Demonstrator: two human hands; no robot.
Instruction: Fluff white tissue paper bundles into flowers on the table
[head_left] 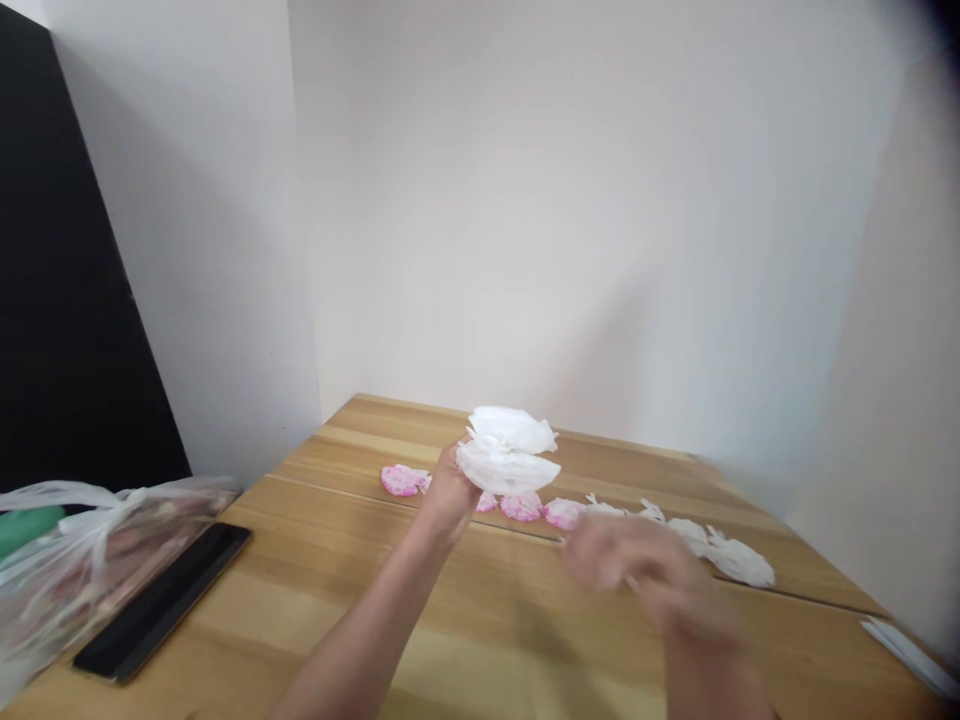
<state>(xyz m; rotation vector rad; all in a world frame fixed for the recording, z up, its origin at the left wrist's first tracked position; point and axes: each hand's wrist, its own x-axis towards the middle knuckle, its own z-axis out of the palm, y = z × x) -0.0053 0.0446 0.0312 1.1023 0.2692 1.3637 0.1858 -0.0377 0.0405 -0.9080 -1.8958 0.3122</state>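
Note:
My left hand (pixel 451 492) is closed on a white tissue-paper flower (pixel 510 450) and holds it up over the far part of the table. The flower's thin ruffled layers hide most of my fingers. To the right, my right hand (pixel 634 555) is smeared by motion, apart from the flower, and its fingers look curled. Whether it holds anything does not show. A row of paper flowers lies behind both hands: pink-and-white ones such as this one (pixel 401 480) on the left, and white ones such as this one (pixel 741 560) on the right.
A wooden table (pixel 480 630) meets pale walls at the back. A black phone-like slab (pixel 165 598) lies at the left, beside a translucent plastic bag (pixel 105 560) with something green in it. A thin white strip (pixel 911 655) rests by the right edge.

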